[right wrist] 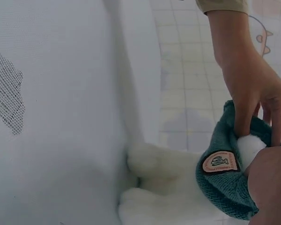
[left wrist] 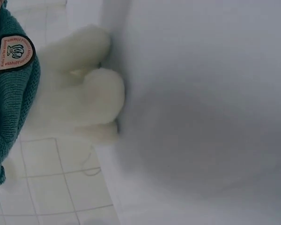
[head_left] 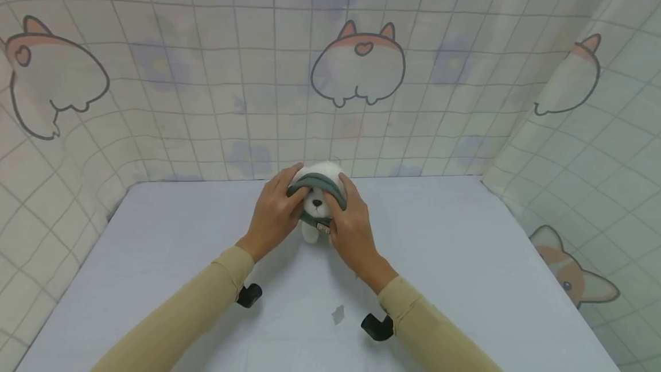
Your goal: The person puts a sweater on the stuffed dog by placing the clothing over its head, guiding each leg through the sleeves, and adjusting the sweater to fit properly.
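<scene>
A white plush dog [head_left: 317, 202] stands upright near the far edge of the table, its dark nose facing me. Around its head is a teal knitted garment [head_left: 317, 180] with a sewn patch [right wrist: 220, 163] below the muzzle. My left hand [head_left: 273, 211] grips the knit's edge on the left side, thumb tucked at the opening. On the other side my right hand [head_left: 355, 231] pinches the same edge, its thumb beside the muzzle. The plush's white legs [left wrist: 98, 93] rest on the tabletop in the left wrist view. Thumbs and knit hide the plush's eyes.
A white cloth covers the table [head_left: 181, 234]. Behind and beside it hangs a grid-patterned curtain [head_left: 206, 102] with cartoon animals. A small grey mesh patch [head_left: 338, 314] shows on the cloth between my forearms. Black wrist mounts [head_left: 378, 326] jut from under the sleeves.
</scene>
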Available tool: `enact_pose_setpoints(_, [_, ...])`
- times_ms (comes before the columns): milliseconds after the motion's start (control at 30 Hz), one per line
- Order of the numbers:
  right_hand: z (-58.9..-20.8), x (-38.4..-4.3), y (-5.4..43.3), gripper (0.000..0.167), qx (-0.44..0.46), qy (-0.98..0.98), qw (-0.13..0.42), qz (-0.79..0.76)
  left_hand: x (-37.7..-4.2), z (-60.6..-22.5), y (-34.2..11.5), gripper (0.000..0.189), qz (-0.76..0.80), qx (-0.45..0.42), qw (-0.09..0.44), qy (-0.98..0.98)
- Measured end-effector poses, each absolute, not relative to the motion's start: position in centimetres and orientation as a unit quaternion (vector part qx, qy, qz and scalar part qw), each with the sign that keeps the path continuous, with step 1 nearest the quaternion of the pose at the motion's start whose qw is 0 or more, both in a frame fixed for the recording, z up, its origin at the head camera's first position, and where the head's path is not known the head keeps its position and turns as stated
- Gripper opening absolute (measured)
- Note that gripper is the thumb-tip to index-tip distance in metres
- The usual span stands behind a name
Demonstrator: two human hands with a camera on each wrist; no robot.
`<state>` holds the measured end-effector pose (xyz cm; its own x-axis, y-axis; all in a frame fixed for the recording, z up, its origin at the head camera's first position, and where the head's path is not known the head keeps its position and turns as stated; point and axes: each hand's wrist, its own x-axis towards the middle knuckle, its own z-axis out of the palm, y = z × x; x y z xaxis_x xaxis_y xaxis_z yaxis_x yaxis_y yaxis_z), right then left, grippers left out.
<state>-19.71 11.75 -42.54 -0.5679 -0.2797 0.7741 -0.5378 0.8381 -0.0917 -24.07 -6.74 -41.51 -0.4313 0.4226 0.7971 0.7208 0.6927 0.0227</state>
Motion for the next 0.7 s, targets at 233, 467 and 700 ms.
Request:
enact_pose_setpoints(233, [-42.4,-20.2,12.0,0.063,0.214,-0.895,0.356,0.162,-25.0,-41.4,-7.1,0.039,-0.201,-0.381,0.342,-0.835])
enact_pose_setpoints(467, [-42.1,-20.5,12.1,0.058,0.206,-0.904,0.331,0.178,-25.3,-41.0,-7.1,0.048,-0.197,-0.384,0.292,-0.853])
enact_pose_setpoints(700, [-41.7,-20.8,12.1,0.058,0.189,-0.914,0.313,0.177,-25.4,-40.5,-6.6,0.056,-0.158,-0.375,0.273,-0.872])
